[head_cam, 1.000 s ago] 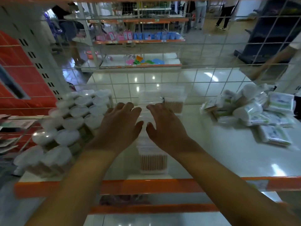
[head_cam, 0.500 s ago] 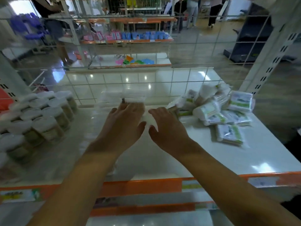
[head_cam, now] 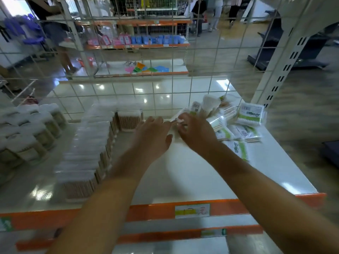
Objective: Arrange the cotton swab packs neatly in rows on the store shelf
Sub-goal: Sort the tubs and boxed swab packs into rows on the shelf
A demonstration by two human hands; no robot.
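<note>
A loose heap of cotton swab packs in clear wrap with green-and-white labels lies at the right back of the white shelf. My right hand reaches into the heap's left edge, fingers curled on a pack there; blur hides the exact grip. Beside it, my left hand hovers with its fingers extended toward the same pack. A neat row of clear boxes of wooden swabs runs front to back left of my hands.
Round white-lidded swab jars stand in rows at the far left. A wire grid panel closes the shelf's back. A white perforated upright stands at the right. The orange shelf lip runs along the front. People stand in the aisle beyond.
Both hands have moved right, away from the boxed row, to the loose heap. My view has swung right too. My right hand now curls on a pack at the heap's edge.
</note>
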